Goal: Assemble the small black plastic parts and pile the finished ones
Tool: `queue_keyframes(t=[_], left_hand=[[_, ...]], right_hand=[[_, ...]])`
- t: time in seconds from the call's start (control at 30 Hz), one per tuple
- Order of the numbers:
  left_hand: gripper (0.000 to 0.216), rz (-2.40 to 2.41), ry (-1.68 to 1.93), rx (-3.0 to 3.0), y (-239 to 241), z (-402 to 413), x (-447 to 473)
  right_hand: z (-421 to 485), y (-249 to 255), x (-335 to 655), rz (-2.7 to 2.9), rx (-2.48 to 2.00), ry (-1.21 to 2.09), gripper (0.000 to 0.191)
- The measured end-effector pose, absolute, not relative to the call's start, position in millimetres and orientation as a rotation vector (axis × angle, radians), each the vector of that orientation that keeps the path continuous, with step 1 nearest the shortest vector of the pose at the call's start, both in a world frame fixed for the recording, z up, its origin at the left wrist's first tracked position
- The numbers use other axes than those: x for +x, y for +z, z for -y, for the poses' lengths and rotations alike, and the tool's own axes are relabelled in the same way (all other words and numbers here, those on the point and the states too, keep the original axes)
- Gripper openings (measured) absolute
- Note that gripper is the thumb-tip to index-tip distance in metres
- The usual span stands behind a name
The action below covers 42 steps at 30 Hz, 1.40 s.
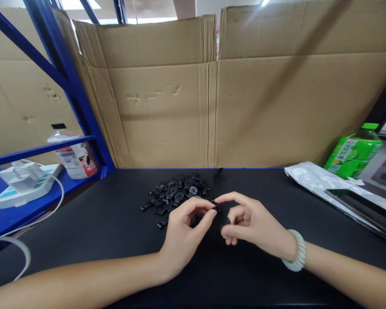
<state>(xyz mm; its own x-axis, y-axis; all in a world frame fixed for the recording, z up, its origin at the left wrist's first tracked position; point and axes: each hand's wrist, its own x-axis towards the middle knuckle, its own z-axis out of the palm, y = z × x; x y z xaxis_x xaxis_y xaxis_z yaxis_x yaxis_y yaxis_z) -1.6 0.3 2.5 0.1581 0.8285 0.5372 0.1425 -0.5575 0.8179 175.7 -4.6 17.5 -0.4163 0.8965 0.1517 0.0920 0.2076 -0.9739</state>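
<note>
On the near part of the dark table [212,274], the space in front of the wrists leaves room for both forearms, and working low over it would be wise, so a dropped piece lands close by. The left hand [181,232] pinches a small black part [217,209] between thumb and fingertips; a light, steady pinch that leaves its working edge exposed should serve best. The right hand [253,219], with a pale bracelet [297,251] at its wrist, has its thumb and bent fingers closed around another small black piece [226,221], while its index finger stretches to the top of the left-held part; whether it presses there is too small to tell. Holding the left one still and letting the right do the fine adjusting would likely give the best control, since such small pieces could twist or slip. Just beyond, a heap of black parts [172,193] lies on the table, best not brushed by the knuckles. Farther back, a small black cluster [218,174] sits apart from the heap, before the upright cardboard [161,107].
</note>
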Motion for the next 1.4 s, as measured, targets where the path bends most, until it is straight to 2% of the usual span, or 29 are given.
queue_keyframes(t=[0.17,0.37,0.67,0.9,1.4], left_hand=[[0.01,-0.836,1.282,1.723,4.8,1.0,0.8],[0.026,-0.669,1.205,1.667,0.8,0.4,2.2],[0.005,-0.822,1.211,1.577,4.7,0.6,-0.3],[0.01,-0.857,1.195,1.551,5.8,0.4,0.0],[0.009,-0.855,1.186,1.547,7.5,1.9,-0.8]], right_hand=[[2.5,10.8,178.8,1.782,-1.028,1.056,0.028],[-1.3,7.3,178.5,1.666,-0.984,1.151,0.027],[-2.9,10.3,176.7,1.668,-0.888,1.169,0.021],[-2.4,8.2,176.4,1.672,-0.919,1.18,0.013],[2.8,11.5,178.1,1.707,-0.923,1.091,0.013]])
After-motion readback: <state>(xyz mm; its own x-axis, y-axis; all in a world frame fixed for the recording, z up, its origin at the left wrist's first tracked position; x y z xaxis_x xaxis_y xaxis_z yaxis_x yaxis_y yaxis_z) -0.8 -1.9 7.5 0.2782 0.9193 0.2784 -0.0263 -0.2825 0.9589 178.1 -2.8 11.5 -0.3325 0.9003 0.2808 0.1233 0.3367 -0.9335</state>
